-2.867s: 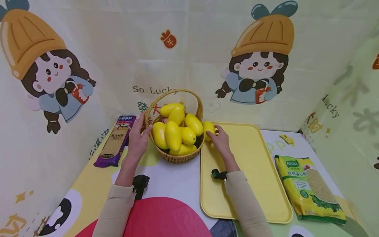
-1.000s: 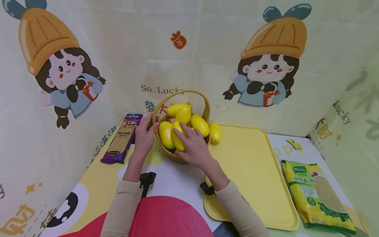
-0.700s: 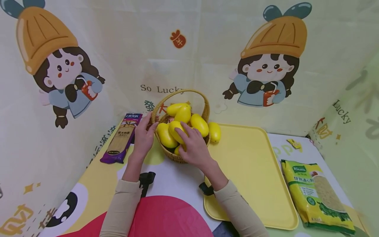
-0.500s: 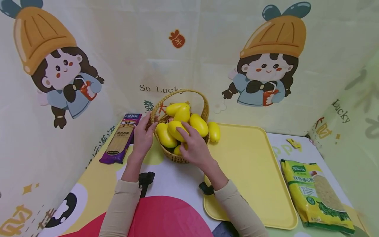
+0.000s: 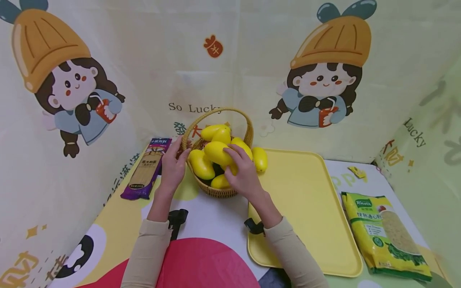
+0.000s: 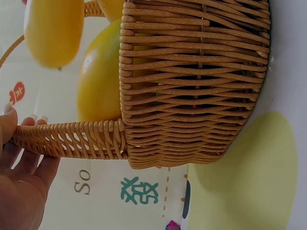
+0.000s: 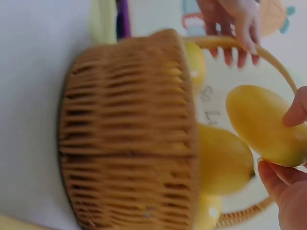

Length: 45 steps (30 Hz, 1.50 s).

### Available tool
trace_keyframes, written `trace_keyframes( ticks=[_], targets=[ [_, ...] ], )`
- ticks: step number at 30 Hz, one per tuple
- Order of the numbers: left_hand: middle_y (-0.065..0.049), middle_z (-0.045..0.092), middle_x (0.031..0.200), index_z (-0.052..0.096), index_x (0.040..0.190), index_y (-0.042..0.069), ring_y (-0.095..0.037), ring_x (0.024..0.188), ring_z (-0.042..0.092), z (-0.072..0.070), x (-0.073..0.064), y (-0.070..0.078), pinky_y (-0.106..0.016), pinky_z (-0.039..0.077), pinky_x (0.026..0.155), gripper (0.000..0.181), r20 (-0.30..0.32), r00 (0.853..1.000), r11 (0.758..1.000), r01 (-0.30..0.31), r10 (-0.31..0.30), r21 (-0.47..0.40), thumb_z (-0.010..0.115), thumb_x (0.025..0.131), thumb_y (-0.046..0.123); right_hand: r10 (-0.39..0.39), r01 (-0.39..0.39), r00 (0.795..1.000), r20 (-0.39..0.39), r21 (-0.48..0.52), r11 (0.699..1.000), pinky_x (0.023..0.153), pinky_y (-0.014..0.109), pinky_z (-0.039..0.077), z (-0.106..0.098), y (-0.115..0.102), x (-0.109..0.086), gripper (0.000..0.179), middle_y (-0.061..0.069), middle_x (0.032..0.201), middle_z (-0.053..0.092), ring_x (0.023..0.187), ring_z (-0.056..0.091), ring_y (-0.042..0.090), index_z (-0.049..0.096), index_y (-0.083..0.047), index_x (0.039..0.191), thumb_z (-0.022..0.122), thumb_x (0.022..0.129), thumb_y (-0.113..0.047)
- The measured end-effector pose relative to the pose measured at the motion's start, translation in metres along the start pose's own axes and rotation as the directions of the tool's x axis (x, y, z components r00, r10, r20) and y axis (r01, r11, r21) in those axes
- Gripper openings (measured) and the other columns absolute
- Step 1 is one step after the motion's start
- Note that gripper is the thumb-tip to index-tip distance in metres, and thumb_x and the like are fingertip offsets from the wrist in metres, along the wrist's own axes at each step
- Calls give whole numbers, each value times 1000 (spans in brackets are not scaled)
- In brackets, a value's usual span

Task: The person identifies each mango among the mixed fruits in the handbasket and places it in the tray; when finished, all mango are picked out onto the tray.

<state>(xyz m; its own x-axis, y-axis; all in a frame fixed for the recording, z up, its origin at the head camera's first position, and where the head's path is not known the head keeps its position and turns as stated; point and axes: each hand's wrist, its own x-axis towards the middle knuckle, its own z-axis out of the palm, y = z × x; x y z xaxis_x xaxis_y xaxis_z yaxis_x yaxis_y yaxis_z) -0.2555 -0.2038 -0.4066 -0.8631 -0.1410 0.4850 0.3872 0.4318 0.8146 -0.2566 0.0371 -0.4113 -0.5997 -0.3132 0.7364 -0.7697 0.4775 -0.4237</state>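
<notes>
- My right hand (image 5: 246, 176) has its fingers clamped on one mango (image 5: 217, 153), thumb on one side and fingertips on the other.
- That mango is up over the basket (image 5: 219, 194), above its rim in my right wrist view; whether it brushes the fruit below, I cannot tell.
- My left hand (image 5: 174, 170) holds the handle (image 6: 72, 139) near its foot, thumb and fingers on either side of it; I'd use that grip to stop the basket tipping.
- I have the mango toward one end, so it could swing or slip; a firm hold without squeezing should suit its smooth skin.
- I judge the step to be lifting it out: best go straight up past the neighbouring mangoes (image 5: 201, 165), then sideways under the arch without knocking it.
- Another mango (image 5: 260, 159) lies by the far corner of the tray (image 5: 306, 208), just beside the basket; I should steer clear of it.
</notes>
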Motion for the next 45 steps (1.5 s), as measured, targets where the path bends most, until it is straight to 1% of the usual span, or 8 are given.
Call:
trace_keyframes(
  ticks=[7,17,23,28,34,39,42,45],
  targets=[
    [-9,63,131,43,151,21,-22,122,60,1,2,-2,-24,52,98,50,0,999,999,-37,37,-4,54,102,19,142,-127,981,-132,114,985,102,40,51,-29,17,7,48,7,134,58,124,55,21,62,-11,129,63,82,0],
    [-8,62,133,41,152,21,-22,122,59,0,0,-2,-29,52,100,51,4,1000,1000,-3,3,16,53,103,20,344,-310,917,-202,180,933,94,38,50,-78,50,3,50,7,132,59,118,55,21,63,-14,129,64,83,5],
    [-7,63,132,42,152,20,-20,122,60,2,0,-2,-34,52,102,51,-8,1000,1000,-22,22,13,54,102,18,449,-431,881,-147,141,891,91,32,49,-101,71,-6,50,5,133,57,113,54,21,61,-15,132,61,84,0],
    [-8,63,132,43,151,20,-22,122,59,2,0,-3,-31,52,101,50,-11,999,999,-31,31,16,53,102,17,515,-510,846,-137,71,857,92,43,50,-108,92,-16,50,9,133,57,110,54,26,58,-11,133,60,84,-3],
    [-7,63,132,43,151,22,-21,122,59,3,1,-3,-19,51,98,50,-11,999,999,-38,38,15,53,102,20,636,-640,766,-99,-22,768,88,42,45,-120,109,-30,55,14,138,53,108,50,31,54,-11,138,59,83,-7],
    [-6,62,132,43,151,23,-20,121,59,3,0,-5,-11,49,94,50,-7,999,999,-33,33,19,53,102,21,720,-718,693,41,-46,694,79,36,45,-133,119,-42,60,18,142,50,105,50,33,47,-14,146,56,87,-11],
    [-7,62,132,42,151,23,-20,120,59,3,0,-5,-8,47,92,50,-7,999,999,-35,35,20,53,102,22,737,-739,664,126,-35,672,78,36,43,-139,126,-48,61,21,141,49,105,51,35,43,-14,149,53,89,-13],
    [-7,62,132,44,150,23,-20,119,59,3,0,-5,-7,47,90,49,-10,999,999,-40,40,4,53,102,23,747,-759,645,161,25,651,83,37,45,-139,133,-53,60,22,143,47,111,52,36,41,-14,150,51,91,-14]
  ],
)
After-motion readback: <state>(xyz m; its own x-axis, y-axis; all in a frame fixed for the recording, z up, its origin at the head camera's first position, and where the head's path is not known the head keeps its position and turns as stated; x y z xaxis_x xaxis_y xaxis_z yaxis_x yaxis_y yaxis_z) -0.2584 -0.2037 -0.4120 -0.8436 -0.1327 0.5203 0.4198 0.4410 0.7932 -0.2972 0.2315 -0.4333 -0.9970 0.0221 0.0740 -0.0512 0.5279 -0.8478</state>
